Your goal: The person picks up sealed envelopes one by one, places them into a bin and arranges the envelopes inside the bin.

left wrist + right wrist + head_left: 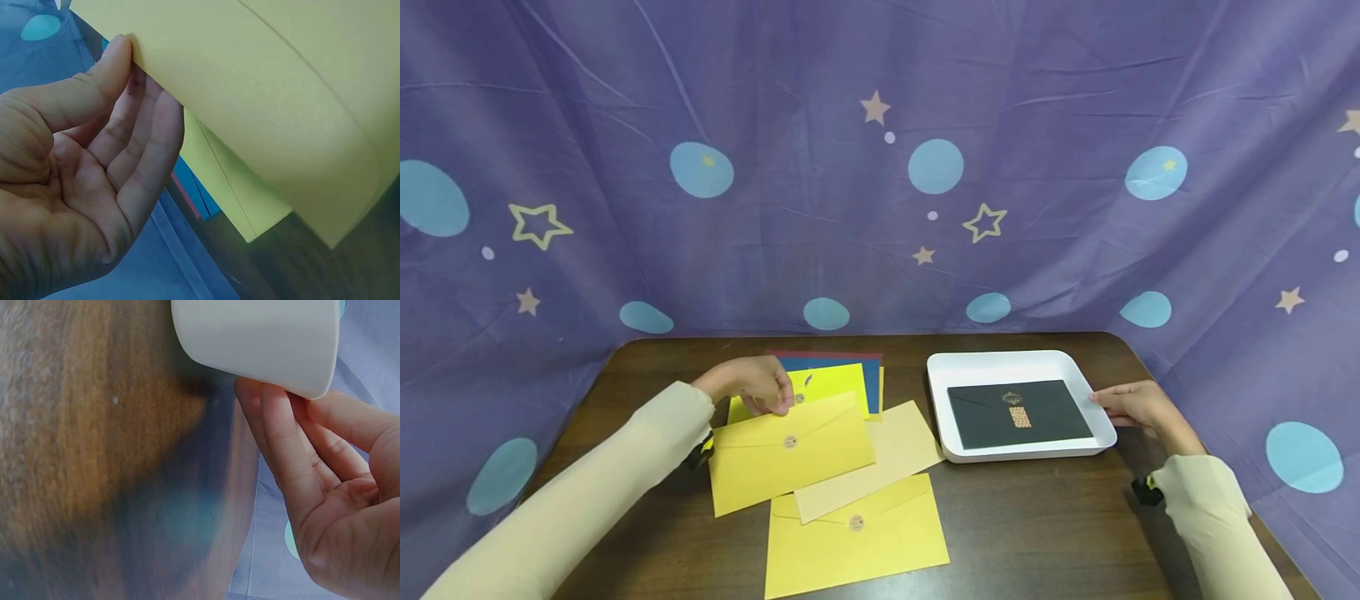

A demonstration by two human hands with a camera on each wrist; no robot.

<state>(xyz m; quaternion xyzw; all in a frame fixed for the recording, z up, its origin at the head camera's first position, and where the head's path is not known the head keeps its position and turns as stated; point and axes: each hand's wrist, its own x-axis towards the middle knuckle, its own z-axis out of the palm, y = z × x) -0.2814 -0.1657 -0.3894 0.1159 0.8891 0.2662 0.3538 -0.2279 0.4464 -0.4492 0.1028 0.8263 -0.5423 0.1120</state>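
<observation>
My left hand (pixel 758 385) pinches the upper edge of a golden-yellow envelope (pixel 827 446) between thumb and fingers. The envelope has a round sticker on its flap and is tilted over the other envelopes; in the left wrist view its plain side faces the camera. At the right, my right hand (pixel 1138 407) holds the edge of a white tray (pixel 985 368), thumb at the rim and fingertips under it, as the right wrist view shows. A black envelope (pixel 981 421) with a gold print and a patterned orange patch lies inside the tray.
Beneath the held envelope lie a cream envelope (pixel 902 446) and another golden-yellow envelope (pixel 880 554) nearer the front. Behind it are a bright yellow envelope (pixel 838 381) and a blue one with a red edge (pixel 870 375). A purple patterned curtain (pixel 820 208) surrounds the brown table (pixel 1030 517).
</observation>
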